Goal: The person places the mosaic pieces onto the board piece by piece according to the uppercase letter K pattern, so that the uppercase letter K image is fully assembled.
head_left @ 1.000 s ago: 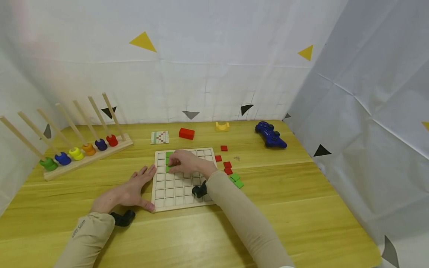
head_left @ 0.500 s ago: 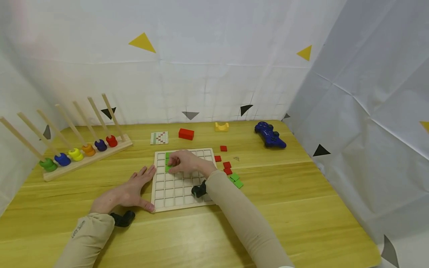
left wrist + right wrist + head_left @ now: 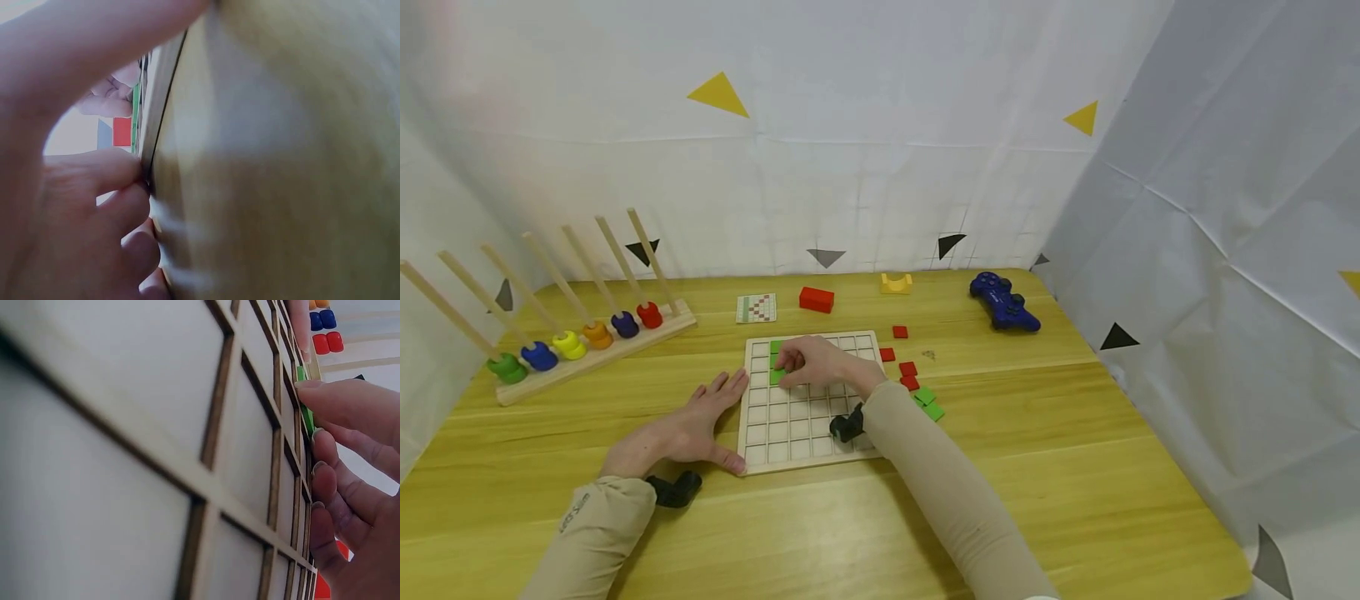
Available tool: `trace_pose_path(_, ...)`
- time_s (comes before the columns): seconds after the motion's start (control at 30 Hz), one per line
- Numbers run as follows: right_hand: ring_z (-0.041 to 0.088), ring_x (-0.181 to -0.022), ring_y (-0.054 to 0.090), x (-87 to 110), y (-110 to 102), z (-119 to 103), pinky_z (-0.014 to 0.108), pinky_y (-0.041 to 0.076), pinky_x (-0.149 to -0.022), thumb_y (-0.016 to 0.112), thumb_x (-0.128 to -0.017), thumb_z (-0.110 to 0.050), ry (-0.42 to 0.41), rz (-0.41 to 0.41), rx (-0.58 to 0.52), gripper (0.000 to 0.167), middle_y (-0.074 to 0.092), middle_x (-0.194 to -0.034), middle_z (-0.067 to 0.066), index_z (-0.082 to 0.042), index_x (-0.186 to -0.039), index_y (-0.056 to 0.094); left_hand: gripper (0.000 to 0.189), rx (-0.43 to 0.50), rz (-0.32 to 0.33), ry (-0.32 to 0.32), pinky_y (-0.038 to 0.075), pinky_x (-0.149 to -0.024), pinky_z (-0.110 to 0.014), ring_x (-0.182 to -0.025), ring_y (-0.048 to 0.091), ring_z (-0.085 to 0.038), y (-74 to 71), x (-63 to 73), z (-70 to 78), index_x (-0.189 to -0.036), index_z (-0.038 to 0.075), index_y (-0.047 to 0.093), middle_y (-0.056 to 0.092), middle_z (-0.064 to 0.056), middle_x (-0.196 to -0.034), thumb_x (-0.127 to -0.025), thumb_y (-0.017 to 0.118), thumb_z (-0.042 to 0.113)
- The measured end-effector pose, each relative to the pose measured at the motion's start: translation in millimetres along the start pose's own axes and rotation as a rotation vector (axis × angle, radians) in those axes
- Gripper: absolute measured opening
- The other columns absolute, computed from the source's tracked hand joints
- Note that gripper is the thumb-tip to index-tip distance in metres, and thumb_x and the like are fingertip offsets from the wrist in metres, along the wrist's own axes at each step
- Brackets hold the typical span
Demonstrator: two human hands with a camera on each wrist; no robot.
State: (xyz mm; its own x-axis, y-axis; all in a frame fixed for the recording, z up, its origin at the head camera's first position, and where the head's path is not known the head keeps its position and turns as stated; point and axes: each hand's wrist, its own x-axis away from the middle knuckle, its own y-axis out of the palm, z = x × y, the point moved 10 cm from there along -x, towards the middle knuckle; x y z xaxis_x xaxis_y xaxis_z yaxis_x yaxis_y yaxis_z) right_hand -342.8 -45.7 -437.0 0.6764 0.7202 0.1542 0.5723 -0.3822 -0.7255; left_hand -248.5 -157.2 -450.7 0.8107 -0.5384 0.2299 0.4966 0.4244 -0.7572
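A wooden grid board lies flat in the middle of the table. Against its left edge rests my left hand, fingers spread, with fingertips and thumb right at the rim. My right hand is over the upper left of the board, fingers curled, thumb and forefinger pinching a small square green tile low at the grid. Green tiles fill several cells of the second column, partly hidden by that hand. Beside the board's right edge lie loose green tiles and several red tiles.
At the back left stands a wooden peg rack with coloured beads. A patterned card, a red block and a yellow arch-shaped block lie behind the board. A blue game controller sits at the back right.
The right hand's fingers have shifted very slightly at the green tile. The left hand and the board stay where they were.
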Motion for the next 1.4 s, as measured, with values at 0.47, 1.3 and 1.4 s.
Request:
trace_pose_path(0.47, 0.010, -0.086, 0.055, 4.1, 0.4, 2.7, 0.019, 0.047, -0.077, 0.073, -0.092, -0.019, 0.046, 0.005, -0.012, 0.019, 0.063, -0.094, -0.003, -0.014, -0.109, 0.065, 0.135, 0.006, 0.000, -0.001, -0.002, -0.118, -0.066, -0.151, -0.006, -0.047, 0.1, 0.5, 0.9, -0.159, -0.003, 0.005, 0.000, -0.025, -0.166, -0.067, 0.088, 0.051)
trace_pose_path(1.3, 0.022, -0.127, 0.053, 57.5, -25.8, -8.5, 0.038, 0.044, -0.109, 0.068, -0.096, -0.018, -0.017, -0.075, 0.104, 0.048, 0.060, -0.138, 0.005, -0.009, -0.141, 0.056, 0.133, 0.010, 0.011, 0.010, -0.002, -0.118, -0.067, -0.150, -0.007, -0.049, -1.4, 1.7, 4.2, -0.158, -0.005, 0.007, 0.001, -0.026, -0.166, -0.068, 0.089, 0.050)
trace_pose_path(1.4, 0.027, -0.127, 0.052, 72.8, -38.3, -3.5, 0.045, 0.043, -0.109, 0.069, -0.095, -0.018, -0.016, -0.061, 0.072, 0.047, 0.060, -0.138, 0.009, -0.007, -0.139, 0.057, 0.133, 0.007, 0.013, 0.013, -0.002, -0.118, -0.067, -0.150, -0.007, -0.049, -1.7, 2.4, 4.2, -0.158, -0.005, 0.007, 0.001, -0.025, -0.166, -0.068, 0.089, 0.050)
